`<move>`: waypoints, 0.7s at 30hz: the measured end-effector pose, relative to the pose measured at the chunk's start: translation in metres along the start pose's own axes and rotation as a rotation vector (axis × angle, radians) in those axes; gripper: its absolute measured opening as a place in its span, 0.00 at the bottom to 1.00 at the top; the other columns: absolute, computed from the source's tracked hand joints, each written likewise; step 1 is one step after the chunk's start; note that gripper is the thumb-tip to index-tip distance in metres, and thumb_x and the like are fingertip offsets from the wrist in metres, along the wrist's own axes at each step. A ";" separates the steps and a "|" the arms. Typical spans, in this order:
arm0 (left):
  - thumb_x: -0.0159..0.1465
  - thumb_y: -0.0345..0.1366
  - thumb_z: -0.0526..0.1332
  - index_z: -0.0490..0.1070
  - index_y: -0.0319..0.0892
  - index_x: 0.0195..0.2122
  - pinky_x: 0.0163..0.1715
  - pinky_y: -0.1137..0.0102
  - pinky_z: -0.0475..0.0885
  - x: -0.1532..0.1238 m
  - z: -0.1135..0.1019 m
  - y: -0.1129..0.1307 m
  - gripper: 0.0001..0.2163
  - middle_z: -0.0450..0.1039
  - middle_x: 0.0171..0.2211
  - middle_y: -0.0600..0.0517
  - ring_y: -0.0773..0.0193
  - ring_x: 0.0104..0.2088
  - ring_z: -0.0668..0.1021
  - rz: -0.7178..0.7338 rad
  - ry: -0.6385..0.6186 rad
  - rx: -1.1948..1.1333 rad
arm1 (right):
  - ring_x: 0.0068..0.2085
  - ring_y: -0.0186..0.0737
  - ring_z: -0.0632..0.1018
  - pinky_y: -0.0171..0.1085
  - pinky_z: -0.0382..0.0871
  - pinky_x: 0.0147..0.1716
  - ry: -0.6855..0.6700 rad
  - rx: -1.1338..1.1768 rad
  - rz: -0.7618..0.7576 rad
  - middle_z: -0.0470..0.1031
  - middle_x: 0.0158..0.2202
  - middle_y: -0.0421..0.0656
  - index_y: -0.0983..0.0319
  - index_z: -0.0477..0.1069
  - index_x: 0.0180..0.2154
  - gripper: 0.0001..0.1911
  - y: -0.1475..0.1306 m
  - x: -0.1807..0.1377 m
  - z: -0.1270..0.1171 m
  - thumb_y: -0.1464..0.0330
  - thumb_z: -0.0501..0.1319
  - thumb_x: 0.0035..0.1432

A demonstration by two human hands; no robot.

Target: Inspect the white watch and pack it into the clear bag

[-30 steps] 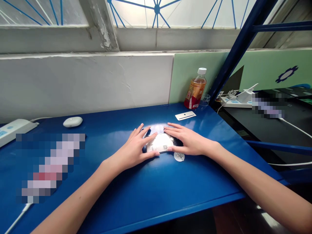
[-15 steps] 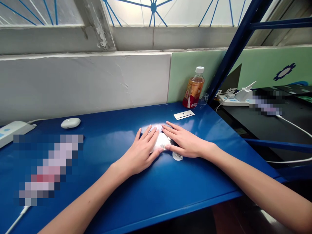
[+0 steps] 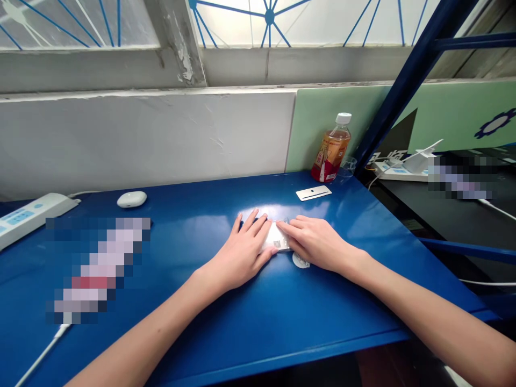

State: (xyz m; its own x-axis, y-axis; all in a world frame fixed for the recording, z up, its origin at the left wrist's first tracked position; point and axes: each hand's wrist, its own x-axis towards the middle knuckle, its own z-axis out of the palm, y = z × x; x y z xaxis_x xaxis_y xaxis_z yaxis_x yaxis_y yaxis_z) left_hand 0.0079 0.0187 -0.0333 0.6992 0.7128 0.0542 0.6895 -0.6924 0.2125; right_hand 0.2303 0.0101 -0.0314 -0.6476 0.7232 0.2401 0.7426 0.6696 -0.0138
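A small white packet [image 3: 276, 237] with a grey printed mark and what looks like clear wrap at its right end lies flat on the blue table [image 3: 242, 328]. My left hand [image 3: 244, 250] is spread over its left side, fingers outstretched and thumb along the near edge. At the right end, my right hand [image 3: 316, 239] has its fingers curled together, the index finger on the packet's top and the fingertips closed at the edge. A round whitish sticker [image 3: 300, 261] sits on the tabletop just below my right fingers.
Behind lie a white card [image 3: 314, 193] and a drink bottle [image 3: 331, 150] with a clear cup [image 3: 347, 167] beside it. To the left are an earbud case [image 3: 131, 199], a power strip [image 3: 36, 212] and a blurred-out item on a white cable [image 3: 44, 352]. A blue post [image 3: 407, 91] rises at right.
My right hand has gone from lying flat with fingers stretched to curled in at the packet's right edge. My left hand stays spread on the packet. The view has shifted slightly left.
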 end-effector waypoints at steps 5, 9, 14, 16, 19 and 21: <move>0.73 0.49 0.47 0.51 0.39 0.69 0.67 0.45 0.44 0.000 0.000 -0.002 0.28 0.52 0.70 0.40 0.46 0.71 0.47 0.005 0.001 -0.014 | 0.29 0.40 0.71 0.37 0.54 0.26 0.016 0.115 0.131 0.74 0.28 0.45 0.64 0.74 0.46 0.15 -0.001 -0.002 0.004 0.74 0.53 0.62; 0.73 0.49 0.47 0.51 0.41 0.69 0.66 0.45 0.45 0.000 0.001 -0.003 0.27 0.52 0.70 0.41 0.46 0.71 0.47 0.001 0.001 -0.010 | 0.28 0.41 0.73 0.36 0.57 0.28 0.061 0.231 0.191 0.75 0.27 0.45 0.64 0.75 0.44 0.16 -0.003 -0.001 0.007 0.75 0.52 0.60; 0.73 0.49 0.46 0.52 0.40 0.69 0.66 0.45 0.46 0.001 0.002 0.001 0.27 0.51 0.70 0.40 0.46 0.71 0.47 -0.021 -0.007 -0.009 | 0.28 0.42 0.76 0.36 0.58 0.28 0.083 0.268 0.280 0.78 0.27 0.46 0.63 0.76 0.44 0.17 -0.007 0.000 0.004 0.75 0.53 0.57; 0.74 0.49 0.46 0.52 0.40 0.69 0.66 0.45 0.47 0.001 0.002 0.003 0.27 0.51 0.70 0.40 0.47 0.71 0.48 -0.029 -0.007 -0.020 | 0.29 0.43 0.77 0.36 0.57 0.27 0.078 0.267 0.311 0.80 0.28 0.46 0.62 0.77 0.44 0.17 -0.008 -0.001 0.002 0.75 0.54 0.57; 0.74 0.48 0.45 0.52 0.40 0.69 0.66 0.45 0.47 0.002 0.003 0.003 0.27 0.52 0.70 0.40 0.47 0.71 0.48 -0.028 0.000 -0.033 | 0.29 0.43 0.78 0.35 0.57 0.26 0.067 0.283 0.342 0.81 0.29 0.46 0.62 0.77 0.44 0.17 -0.009 -0.001 -0.001 0.75 0.54 0.57; 0.74 0.48 0.45 0.53 0.39 0.69 0.66 0.45 0.47 0.002 0.004 0.003 0.27 0.52 0.70 0.40 0.46 0.71 0.47 -0.028 -0.002 -0.037 | 0.29 0.43 0.78 0.35 0.57 0.26 0.068 0.297 0.357 0.81 0.29 0.46 0.62 0.78 0.44 0.17 -0.010 -0.001 -0.002 0.75 0.54 0.57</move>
State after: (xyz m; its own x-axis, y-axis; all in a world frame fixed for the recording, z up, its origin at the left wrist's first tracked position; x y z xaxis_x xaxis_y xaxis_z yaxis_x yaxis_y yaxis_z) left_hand 0.0122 0.0174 -0.0362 0.6801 0.7317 0.0457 0.7014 -0.6677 0.2494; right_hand 0.2234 0.0023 -0.0291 -0.3408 0.9109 0.2326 0.8293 0.4078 -0.3820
